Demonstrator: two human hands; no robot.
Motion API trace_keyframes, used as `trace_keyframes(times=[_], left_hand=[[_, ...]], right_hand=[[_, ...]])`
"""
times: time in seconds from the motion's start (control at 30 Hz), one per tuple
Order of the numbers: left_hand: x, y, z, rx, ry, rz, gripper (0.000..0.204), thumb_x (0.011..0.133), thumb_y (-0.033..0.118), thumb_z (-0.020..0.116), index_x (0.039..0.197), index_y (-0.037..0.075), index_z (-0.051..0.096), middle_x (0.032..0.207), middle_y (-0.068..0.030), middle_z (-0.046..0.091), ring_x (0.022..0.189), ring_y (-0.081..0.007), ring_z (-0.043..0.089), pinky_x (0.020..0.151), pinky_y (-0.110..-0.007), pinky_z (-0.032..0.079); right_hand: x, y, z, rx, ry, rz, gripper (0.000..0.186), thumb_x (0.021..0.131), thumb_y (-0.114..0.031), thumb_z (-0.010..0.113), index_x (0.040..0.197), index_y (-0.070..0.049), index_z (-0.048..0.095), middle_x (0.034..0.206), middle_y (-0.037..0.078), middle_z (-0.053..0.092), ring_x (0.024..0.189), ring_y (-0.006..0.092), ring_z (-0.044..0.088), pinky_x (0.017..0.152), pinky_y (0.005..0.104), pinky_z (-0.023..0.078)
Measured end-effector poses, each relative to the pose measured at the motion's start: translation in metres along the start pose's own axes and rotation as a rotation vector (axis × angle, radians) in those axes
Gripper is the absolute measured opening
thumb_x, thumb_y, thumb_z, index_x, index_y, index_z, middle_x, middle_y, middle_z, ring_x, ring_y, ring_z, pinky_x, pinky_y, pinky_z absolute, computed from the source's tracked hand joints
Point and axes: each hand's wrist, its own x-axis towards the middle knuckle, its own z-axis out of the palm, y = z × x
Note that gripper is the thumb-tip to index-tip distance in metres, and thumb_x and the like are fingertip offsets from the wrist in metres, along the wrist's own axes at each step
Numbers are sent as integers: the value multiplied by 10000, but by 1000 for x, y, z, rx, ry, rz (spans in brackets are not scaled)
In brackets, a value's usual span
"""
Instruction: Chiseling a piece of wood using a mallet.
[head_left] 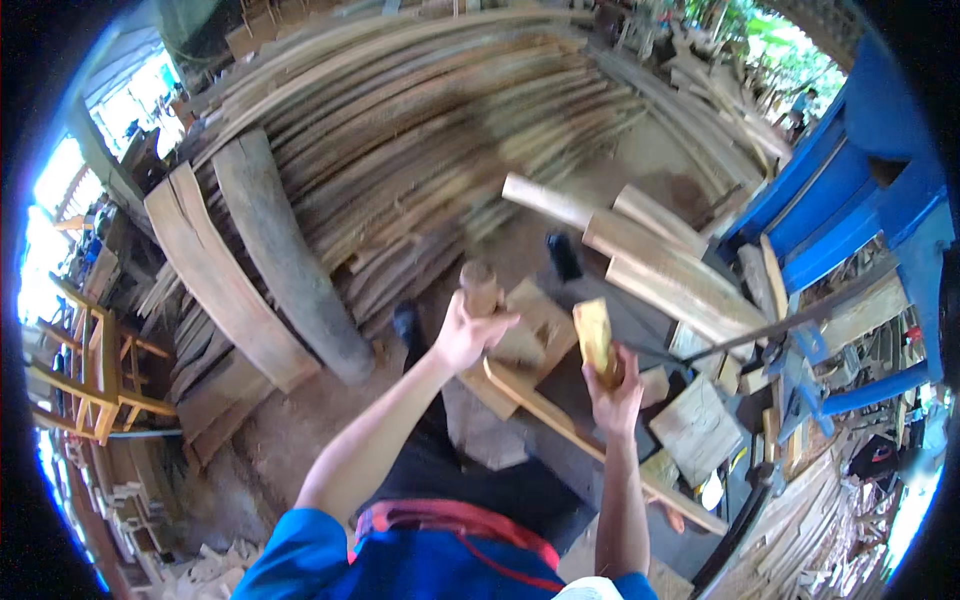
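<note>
Your left hand [465, 332], near the middle of the frame, has its fingers curled around the lower part of a brown, stubby, rounded wooden piece [480, 284]; blur hides the exact grip. Your right hand [613, 392], right of centre, is closed around the lower end of a yellowish, oblong wooden block [594, 335], whose upper part stands free. The two pieces are apart.

Between your hands lies a light-brown flat wooden board with a dark hollow [543, 330]; a long, narrow, tan wooden strip [550, 408] slants from there toward the lower right.

Because you hold the block only by its low end, a knock on its free top could twist it out of your fingers. If the brown piece meets it off-centre, it could glance toward your right hand. The pale squared timbers [665, 283] at right of centre lie loosely angled, so a bump could shift them.
</note>
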Motion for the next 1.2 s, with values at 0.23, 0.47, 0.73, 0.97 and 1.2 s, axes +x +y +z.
trace_keyframes(times=[0.23,0.47,0.73,0.97,1.2], left_hand=[[12,3,2,206,-87,49,212,792,127,760,770,60,559,593,21,517,515,-74,464,478,-256,334],[2,10,11,269,-62,35,221,804,133,736,708,63,550,612,56,486,551,-48,426,511,-254,324],[-1,5,12,310,-33,96,235,797,128,731,696,59,531,643,69,474,582,-39,416,528,-255,339],[8,11,-12,-184,-37,60,290,840,102,569,667,134,339,527,32,288,462,-102,270,484,-280,194],[11,15,-42,-340,-41,87,302,832,89,543,622,121,328,508,23,276,444,-97,246,462,-280,198]], right_hand=[[36,-82,-29,-56,6,-320,512,810,-176,772,1247,-30,549,1098,190,671,995,288,679,852,386,520],[53,-176,-56,67,-84,-504,536,790,-138,800,1255,-39,552,1129,154,659,1004,258,669,859,358,525],[51,-224,-66,-28,-137,-699,525,785,-114,796,1254,-53,568,1123,137,670,964,249,686,819,344,543],[27,-120,-29,135,42,-426,602,842,-218,765,1318,17,480,1218,200,600,1089,291,607,954,402,477],[-1,-44,28,203,137,-246,525,841,-134,751,1276,30,506,1150,173,618,1014,239,616,893,342,481]])
